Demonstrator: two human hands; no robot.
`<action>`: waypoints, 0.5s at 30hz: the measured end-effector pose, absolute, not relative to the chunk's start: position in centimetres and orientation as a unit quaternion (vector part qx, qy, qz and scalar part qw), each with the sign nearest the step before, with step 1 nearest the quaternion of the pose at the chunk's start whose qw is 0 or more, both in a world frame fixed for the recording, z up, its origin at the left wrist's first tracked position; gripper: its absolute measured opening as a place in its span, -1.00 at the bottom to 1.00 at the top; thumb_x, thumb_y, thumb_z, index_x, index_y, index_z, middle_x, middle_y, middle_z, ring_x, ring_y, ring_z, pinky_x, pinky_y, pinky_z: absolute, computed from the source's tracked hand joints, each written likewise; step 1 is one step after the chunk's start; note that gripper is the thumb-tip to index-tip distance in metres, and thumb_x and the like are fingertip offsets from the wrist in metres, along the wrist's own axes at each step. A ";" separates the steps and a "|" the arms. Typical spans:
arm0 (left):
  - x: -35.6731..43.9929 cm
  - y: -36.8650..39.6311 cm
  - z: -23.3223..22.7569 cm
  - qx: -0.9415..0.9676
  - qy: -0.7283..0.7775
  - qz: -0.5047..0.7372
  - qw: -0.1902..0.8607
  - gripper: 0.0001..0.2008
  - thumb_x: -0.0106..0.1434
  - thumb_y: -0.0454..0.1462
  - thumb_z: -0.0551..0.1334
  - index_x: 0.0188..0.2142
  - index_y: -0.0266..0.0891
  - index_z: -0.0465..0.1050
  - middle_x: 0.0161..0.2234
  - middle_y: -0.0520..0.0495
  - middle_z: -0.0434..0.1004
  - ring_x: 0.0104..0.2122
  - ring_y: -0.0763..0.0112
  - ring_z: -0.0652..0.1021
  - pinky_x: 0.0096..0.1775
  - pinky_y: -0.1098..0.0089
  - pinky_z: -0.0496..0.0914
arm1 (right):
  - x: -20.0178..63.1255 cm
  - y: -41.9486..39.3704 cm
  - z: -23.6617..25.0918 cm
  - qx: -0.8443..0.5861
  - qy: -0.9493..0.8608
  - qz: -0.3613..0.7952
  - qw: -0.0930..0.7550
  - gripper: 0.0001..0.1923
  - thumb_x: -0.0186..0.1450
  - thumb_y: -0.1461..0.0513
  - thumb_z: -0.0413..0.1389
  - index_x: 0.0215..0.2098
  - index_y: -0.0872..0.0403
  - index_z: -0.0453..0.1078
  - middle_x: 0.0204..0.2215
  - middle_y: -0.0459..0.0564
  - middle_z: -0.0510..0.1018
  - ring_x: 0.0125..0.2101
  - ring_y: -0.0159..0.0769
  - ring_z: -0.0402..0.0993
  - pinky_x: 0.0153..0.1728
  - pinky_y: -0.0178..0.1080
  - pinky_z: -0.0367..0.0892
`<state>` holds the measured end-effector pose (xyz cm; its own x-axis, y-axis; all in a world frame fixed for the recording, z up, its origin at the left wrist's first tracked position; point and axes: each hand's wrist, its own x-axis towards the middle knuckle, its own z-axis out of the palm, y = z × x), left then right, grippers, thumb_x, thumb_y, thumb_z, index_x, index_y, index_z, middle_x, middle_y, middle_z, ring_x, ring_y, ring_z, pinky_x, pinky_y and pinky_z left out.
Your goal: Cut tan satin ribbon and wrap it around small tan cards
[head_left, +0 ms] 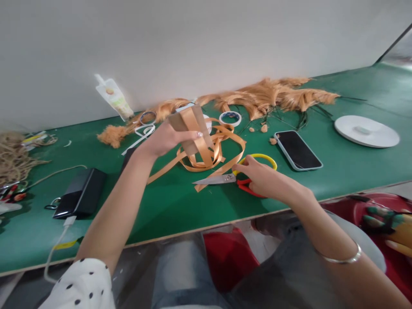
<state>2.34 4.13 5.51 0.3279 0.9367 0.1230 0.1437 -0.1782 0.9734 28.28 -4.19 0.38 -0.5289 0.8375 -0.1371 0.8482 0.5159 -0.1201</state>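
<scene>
Right now the left hand [165, 137] is gripping a piece of brown cardboard [189, 149], raised over the green tabletop [180, 210], and the thumb is pressing on its front face. Peach ribbon [195, 124] is running across that card under the thumb, and more of it is lying in loose, tangled loops just below. The right hand [262, 174] is grasping a pair of scissors [230, 178] by the yellow and red handles, with the blades pointing left and crossing over a ribbon tail near the table's front edge. From here I can't tell whether the blades are quite together, or whether any ribbon is sitting between them.

So how far along are we? I'd be calling it partway: at least 1 band of ribbon is lying over the card, while a good heap is lying off it. No finished piece is showing itself for certain.

Behind the hands, tan fibre bundles [270, 96] are lining the wall, a tape roll [236, 123] is sitting in front of them, and a smartphone [299, 150] is resting beyond the right hand, near a white disc [367, 133].
</scene>
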 end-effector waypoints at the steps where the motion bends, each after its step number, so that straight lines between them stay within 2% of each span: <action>1: 2.3 4.3 5.9 0.673 0.419 0.390 0.468 -0.70 -0.07 -0.33 0.41 -0.27 -0.25 0.55 -0.22 -0.11 0.60 -0.11 0.05 0.55 -0.02 0.13 0.44 | 28.3 -4.3 0.5 0.486 0.869 -0.087 0.018 -0.36 0.11 0.47 -0.05 0.13 -0.04 0.25 -0.15 0.12 0.37 -0.45 -0.31 0.43 -0.49 -0.30 0.15; 4: 2.0 4.7 6.6 0.719 0.418 0.352 0.429 -0.69 -0.07 -0.30 0.41 -0.26 -0.21 0.57 -0.20 -0.10 0.61 -0.14 0.09 0.57 -0.06 0.17 0.46 | 28.7 -4.4 0.7 0.487 0.866 -0.112 -0.017 -0.48 0.17 0.39 0.02 0.10 -0.03 0.29 -0.14 0.11 0.38 -0.41 -0.29 0.44 -0.45 -0.30 0.22; 8: 1.7 4.8 6.8 0.712 0.409 0.338 0.460 -0.70 -0.11 -0.37 0.41 -0.31 -0.16 0.58 -0.25 -0.06 0.62 -0.17 0.09 0.58 -0.10 0.20 0.49 | 29.0 -4.8 0.3 0.455 0.869 -0.183 -0.067 -0.52 0.17 0.40 0.02 0.05 -0.01 0.30 -0.17 0.05 0.42 -0.23 -0.25 0.45 -0.29 -0.30 0.31; 12: 1.5 4.7 7.1 0.658 0.437 0.312 0.528 -0.63 -0.13 -0.50 0.37 -0.27 -0.25 0.56 -0.26 -0.07 0.62 -0.06 0.02 0.54 0.02 0.16 0.40 | 27.8 -6.2 0.3 0.413 0.875 -0.235 -0.098 -0.62 0.19 0.34 0.03 -0.02 -0.02 0.31 -0.17 0.03 0.41 -0.22 -0.28 0.43 -0.25 -0.29 0.34; 15: 1.0 4.9 7.4 0.617 0.460 0.317 0.554 -0.61 -0.09 -0.55 0.33 -0.22 -0.32 0.53 -0.26 -0.09 0.61 0.01 -0.02 0.49 0.07 0.13 0.35 | 26.6 -7.4 0.5 0.429 0.863 -0.243 -0.104 -0.60 0.15 0.28 0.09 -0.02 0.02 0.29 -0.14 0.08 0.42 -0.21 -0.21 0.44 -0.22 -0.21 0.36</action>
